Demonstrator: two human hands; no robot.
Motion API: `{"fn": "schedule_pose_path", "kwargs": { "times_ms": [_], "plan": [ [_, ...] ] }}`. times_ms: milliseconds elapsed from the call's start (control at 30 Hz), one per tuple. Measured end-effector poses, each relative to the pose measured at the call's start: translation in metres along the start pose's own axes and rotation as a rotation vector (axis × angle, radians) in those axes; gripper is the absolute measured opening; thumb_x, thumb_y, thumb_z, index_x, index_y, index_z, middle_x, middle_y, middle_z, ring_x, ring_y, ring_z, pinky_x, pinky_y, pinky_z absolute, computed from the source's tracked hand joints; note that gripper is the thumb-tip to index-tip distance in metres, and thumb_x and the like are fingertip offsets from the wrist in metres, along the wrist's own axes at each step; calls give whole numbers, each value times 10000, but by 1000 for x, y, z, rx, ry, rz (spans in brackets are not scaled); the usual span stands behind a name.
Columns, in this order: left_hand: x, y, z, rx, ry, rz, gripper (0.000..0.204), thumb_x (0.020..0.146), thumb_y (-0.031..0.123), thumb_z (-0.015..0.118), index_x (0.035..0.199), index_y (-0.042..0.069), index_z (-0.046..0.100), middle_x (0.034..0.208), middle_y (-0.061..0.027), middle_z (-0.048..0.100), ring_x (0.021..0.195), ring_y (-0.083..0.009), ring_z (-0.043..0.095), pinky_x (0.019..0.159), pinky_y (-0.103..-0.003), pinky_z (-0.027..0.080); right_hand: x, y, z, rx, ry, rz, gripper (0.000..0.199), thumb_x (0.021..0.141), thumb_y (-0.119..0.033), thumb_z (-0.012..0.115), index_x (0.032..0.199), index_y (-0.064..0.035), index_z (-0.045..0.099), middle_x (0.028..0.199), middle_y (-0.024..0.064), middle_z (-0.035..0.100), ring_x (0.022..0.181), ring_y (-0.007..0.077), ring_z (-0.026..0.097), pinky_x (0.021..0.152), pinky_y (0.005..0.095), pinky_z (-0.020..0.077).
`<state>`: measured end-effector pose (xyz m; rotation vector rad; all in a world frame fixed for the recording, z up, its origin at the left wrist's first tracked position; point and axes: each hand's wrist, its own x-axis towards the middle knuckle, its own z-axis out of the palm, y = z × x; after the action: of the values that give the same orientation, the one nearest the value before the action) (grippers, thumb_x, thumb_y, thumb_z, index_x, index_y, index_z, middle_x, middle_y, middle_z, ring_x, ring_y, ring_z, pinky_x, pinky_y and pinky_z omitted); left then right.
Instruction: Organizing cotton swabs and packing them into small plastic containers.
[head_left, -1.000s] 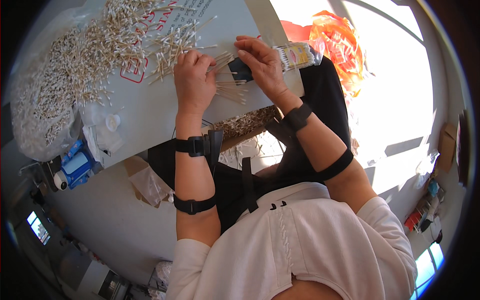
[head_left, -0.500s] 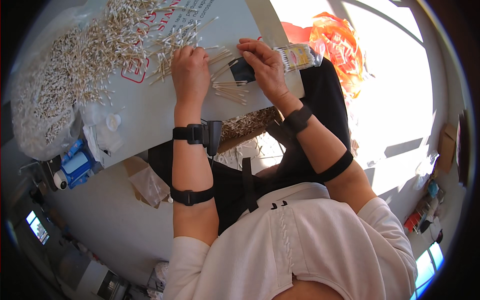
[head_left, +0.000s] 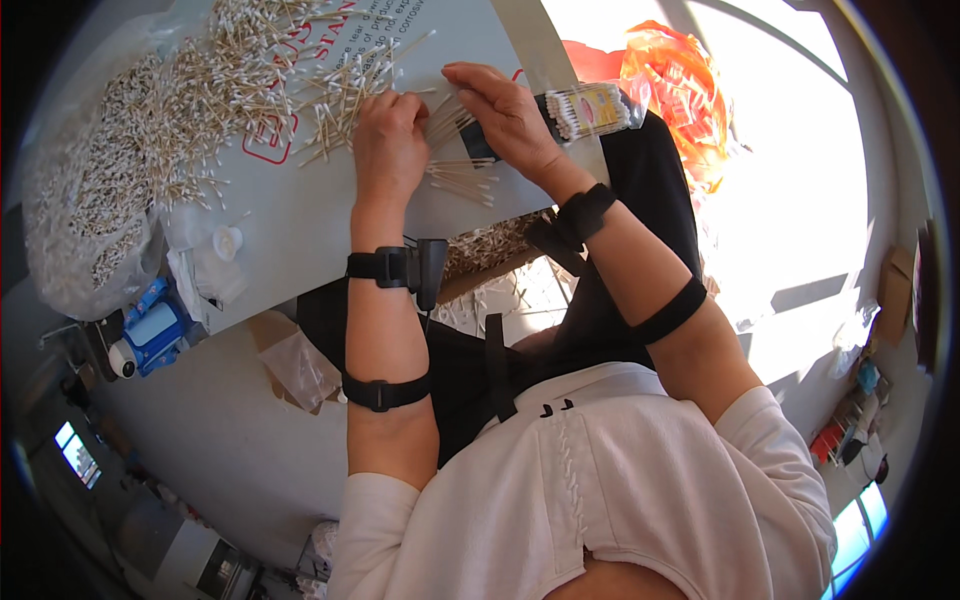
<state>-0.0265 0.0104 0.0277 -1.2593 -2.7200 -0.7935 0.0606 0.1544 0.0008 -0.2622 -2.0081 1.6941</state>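
My left hand (head_left: 391, 145) is closed, fingers curled down at the right edge of a loose heap of cotton swabs (head_left: 345, 105). What its fingertips hold, if anything, is hidden. To its right, my right hand (head_left: 510, 122) is open, fingers stretched toward the left hand and the thumb below them. Several loose swabs (head_left: 462, 182) lie fanned out below and between the hands. Under the right hand is a dark flat piece (head_left: 478, 142). Just beyond its wrist lies a clear pack of cotton swabs (head_left: 592, 110) with a yellow label.
A large pile of swabs (head_left: 110, 165) spills from a clear plastic bag on the left. Near it are a white cap (head_left: 227, 242) and a blue object (head_left: 155, 330) at the board's edge (head_left: 262, 305). An orange bag (head_left: 680, 100) stands at the right; below the board is a box of swabs (head_left: 490, 248).
My right hand has moved left and slightly away from me, closer to the left hand, uncovering more of the swab pack. My left hand has shifted slightly right.
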Motion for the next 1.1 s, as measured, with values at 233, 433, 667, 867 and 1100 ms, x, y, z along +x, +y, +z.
{"fn": "schedule_pose_path", "kwargs": {
  "times_ms": [233,433,667,867,1100],
  "plan": [
    [-12,2,5,-43,13,-34,100,772,-7,661,827,55,605,861,-97,612,886,-329,580,774,-421,484,-6,-7,-5,-261,-141,-59,249,936,-17,515,1160,-9,622,1088,170,663,1034,317,629,891,358,492],
    [-13,0,2,7,50,-76,134,762,-11,664,865,68,627,881,-83,600,923,-314,565,799,-413,481,-10,-6,-1,-95,-8,66,251,961,-23,517,1190,2,616,1100,125,672,1063,192,633,928,292,475],
    [-39,29,-16,-167,2,24,285,632,24,755,896,107,686,1052,-30,574,1060,-285,495,969,-402,398,-23,-1,-14,112,95,192,256,988,-62,517,1216,8,609,1134,49,664,1082,129,601,963,257,460],
    [-66,28,-8,-103,-44,66,313,576,92,820,845,94,662,1038,-16,585,1084,-285,487,973,-409,384,-33,-7,-13,208,104,233,260,992,-74,517,1217,21,605,1173,64,650,1109,137,590,992,258,449],
    [-59,44,19,-79,127,-133,316,631,68,810,906,86,655,1090,-56,579,1093,-287,487,967,-404,386,-37,-10,-5,213,108,190,283,1015,-125,490,1233,21,596,1309,92,590,1195,153,543,1040,270,420]
  ]
}}
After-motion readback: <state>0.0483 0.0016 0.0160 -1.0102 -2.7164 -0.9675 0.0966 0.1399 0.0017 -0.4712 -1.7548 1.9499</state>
